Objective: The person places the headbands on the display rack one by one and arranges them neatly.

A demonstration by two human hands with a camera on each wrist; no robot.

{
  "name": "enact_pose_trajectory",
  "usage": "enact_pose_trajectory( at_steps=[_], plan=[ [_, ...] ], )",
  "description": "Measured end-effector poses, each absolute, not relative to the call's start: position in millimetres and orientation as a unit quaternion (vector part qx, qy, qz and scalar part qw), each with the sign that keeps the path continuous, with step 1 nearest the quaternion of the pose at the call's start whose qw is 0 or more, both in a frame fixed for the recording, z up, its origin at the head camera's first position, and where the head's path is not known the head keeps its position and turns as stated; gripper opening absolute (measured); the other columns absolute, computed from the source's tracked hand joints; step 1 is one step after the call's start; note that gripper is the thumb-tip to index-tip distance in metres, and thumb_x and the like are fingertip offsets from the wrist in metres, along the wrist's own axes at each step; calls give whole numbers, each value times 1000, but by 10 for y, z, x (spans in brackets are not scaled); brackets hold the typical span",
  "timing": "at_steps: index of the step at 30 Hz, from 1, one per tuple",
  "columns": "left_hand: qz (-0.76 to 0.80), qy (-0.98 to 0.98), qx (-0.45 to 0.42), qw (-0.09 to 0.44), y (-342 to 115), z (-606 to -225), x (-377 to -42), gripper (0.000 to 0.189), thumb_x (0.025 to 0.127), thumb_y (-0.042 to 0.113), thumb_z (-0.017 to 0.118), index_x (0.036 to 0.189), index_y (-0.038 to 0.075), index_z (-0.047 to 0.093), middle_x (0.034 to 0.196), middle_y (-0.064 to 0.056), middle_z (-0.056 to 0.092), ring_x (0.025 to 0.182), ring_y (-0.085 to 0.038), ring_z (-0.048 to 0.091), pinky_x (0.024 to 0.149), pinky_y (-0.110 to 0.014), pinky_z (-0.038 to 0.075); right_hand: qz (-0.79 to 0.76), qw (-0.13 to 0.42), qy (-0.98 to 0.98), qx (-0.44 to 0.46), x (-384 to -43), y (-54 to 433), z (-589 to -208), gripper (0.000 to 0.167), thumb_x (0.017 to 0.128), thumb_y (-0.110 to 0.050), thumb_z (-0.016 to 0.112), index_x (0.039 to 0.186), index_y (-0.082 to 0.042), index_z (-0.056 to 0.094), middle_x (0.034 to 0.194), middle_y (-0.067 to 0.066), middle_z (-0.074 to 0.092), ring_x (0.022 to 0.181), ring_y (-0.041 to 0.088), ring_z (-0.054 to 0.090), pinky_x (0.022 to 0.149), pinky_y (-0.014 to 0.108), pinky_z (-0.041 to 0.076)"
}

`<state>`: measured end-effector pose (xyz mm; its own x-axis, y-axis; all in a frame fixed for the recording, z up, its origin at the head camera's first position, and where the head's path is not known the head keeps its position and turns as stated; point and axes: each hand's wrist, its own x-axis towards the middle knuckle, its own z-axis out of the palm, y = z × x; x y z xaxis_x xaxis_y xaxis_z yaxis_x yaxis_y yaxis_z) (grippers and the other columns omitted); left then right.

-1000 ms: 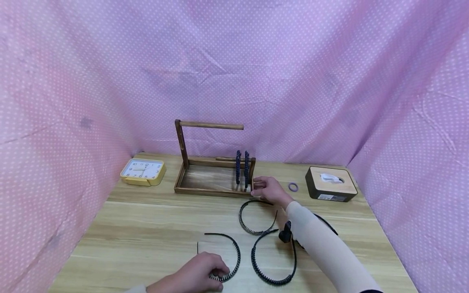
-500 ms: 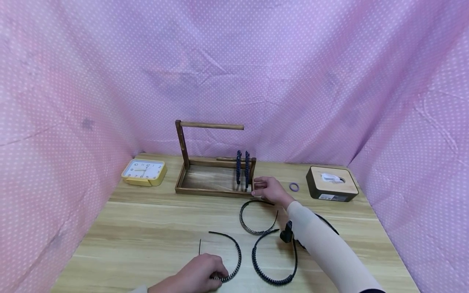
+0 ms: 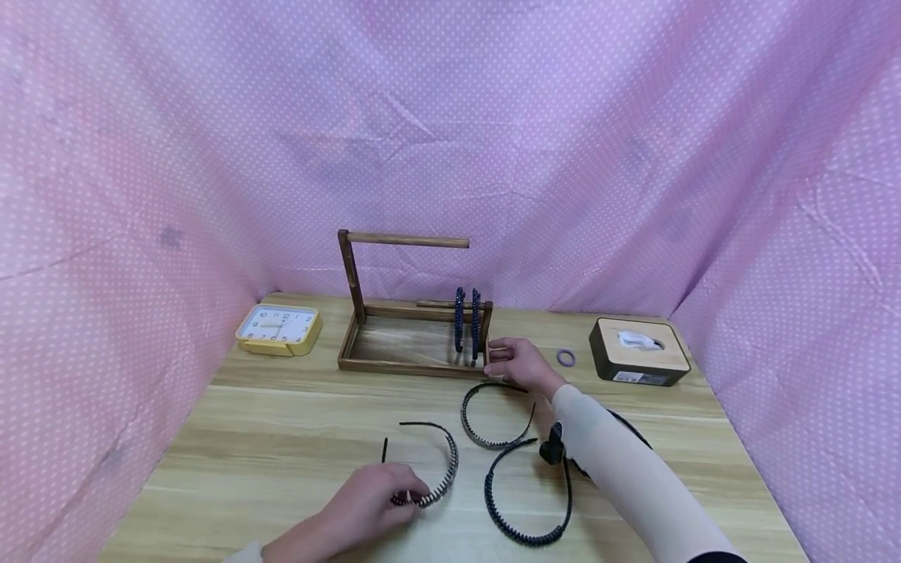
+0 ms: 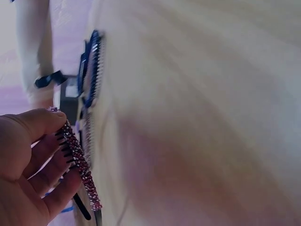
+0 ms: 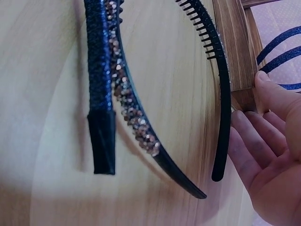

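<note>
Headbands, six: one held headband (image 3: 451,478) in the left hand (image 3: 373,499), two hung headbands (image 3: 475,327) on the rack (image 3: 408,367), three loose headbands (image 3: 522,537) on the table (image 3: 281,422), one partly hidden. Rack, one; rods (image 3: 408,240), two. Clock (image 3: 278,327), one. Tissue box (image 3: 640,360), one. Purple ring (image 3: 566,365), one.

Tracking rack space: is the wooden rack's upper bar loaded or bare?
Bare: nothing hangs on the upper bar; two headbands hang on the lower bar.
</note>
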<state>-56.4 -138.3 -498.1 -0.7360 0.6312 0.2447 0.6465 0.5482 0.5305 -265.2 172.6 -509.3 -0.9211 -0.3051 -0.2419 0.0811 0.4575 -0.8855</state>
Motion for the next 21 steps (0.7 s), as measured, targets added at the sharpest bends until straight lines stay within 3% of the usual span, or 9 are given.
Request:
enact_pose_trajectory(
  at_steps=[9,18,21],
  plan=[
    [-431,-855,-287,38,-1475,-4773,-743,25,88,10,80,109,24,77,97,16,72,87,-1,65,70,-23,58,-513,187,836,-60,-2661,1708,-5085,63,91,-14,79,148,-5,53,140,18,63,124,32,65,84,38,62],
    [-507,-830,-216,89,-1519,-4499,-1085,24,88,3,79,109,15,77,100,4,76,90,-15,73,77,-25,63,-505,181,841,-65,-2662,1706,-5086,62,92,-13,78,148,-5,53,139,18,64,124,33,64,85,38,62],
    [-526,-824,-176,117,-1575,-4434,-1252,24,88,1,79,109,13,77,99,0,76,91,-13,71,76,-25,63,-500,177,845,-68,-2650,1700,-5081,61,92,-14,78,147,-5,53,138,18,65,124,33,64,86,40,62]
  ],
)
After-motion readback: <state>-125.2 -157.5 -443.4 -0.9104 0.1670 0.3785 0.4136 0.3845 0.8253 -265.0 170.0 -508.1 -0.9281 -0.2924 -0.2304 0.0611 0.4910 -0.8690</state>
